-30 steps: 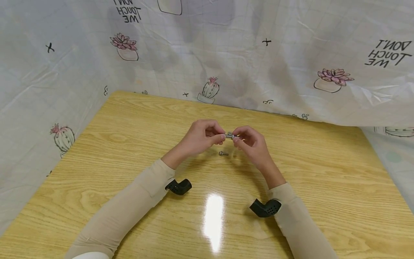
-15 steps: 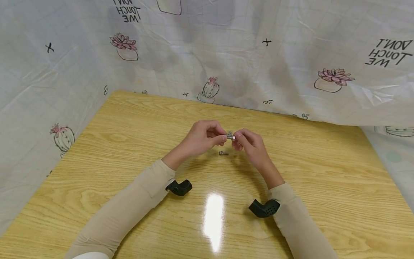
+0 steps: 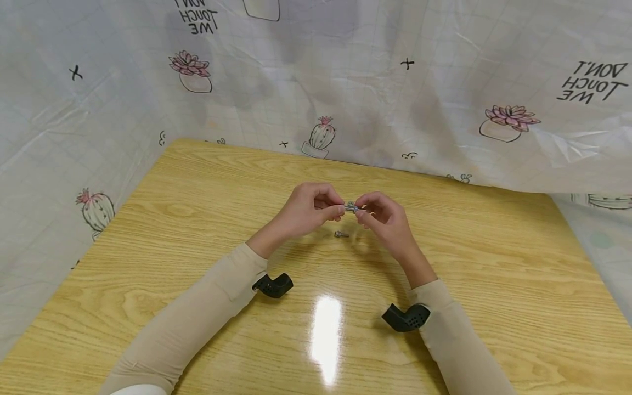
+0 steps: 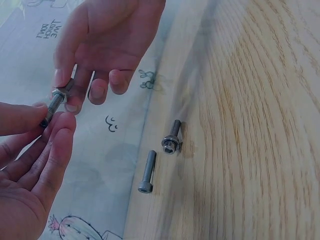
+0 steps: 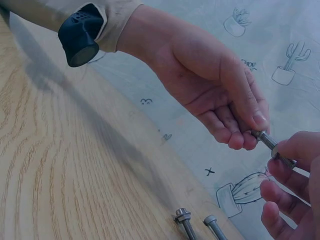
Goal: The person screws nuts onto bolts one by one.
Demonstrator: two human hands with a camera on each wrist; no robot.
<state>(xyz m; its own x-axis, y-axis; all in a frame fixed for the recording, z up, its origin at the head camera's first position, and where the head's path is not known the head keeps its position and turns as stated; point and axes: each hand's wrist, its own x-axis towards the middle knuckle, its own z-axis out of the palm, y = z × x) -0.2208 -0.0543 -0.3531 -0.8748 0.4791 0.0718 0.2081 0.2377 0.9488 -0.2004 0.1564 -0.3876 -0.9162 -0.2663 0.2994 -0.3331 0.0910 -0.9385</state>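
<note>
My left hand (image 3: 306, 209) pinches the head end of a metal bolt (image 4: 54, 106) between thumb and fingers, above the table. My right hand (image 3: 387, 218) holds the other end, its thumb and index finger pinching at a hex nut (image 4: 60, 94) threaded on the shank. Its other fingers are spread loosely below, as the right wrist view shows. The held bolt's head is mostly hidden by my left fingertips. On the table lie a second bolt (image 4: 171, 140), with a nut or washer near its head, and a plain socket-head bolt (image 4: 147, 172) beside it.
The wood-grain table (image 3: 237, 181) spreads around both arms. A printed plastic sheet (image 3: 365, 104) hangs behind its far edge and along the left side. Black wrist-camera housings (image 3: 273, 285) stick out from both sleeves.
My right hand has turned at the nut: its fingers closed inward and lower half a second ago, and now they are lifted back. My left hand has stayed nearly still, holding the bolt.
</note>
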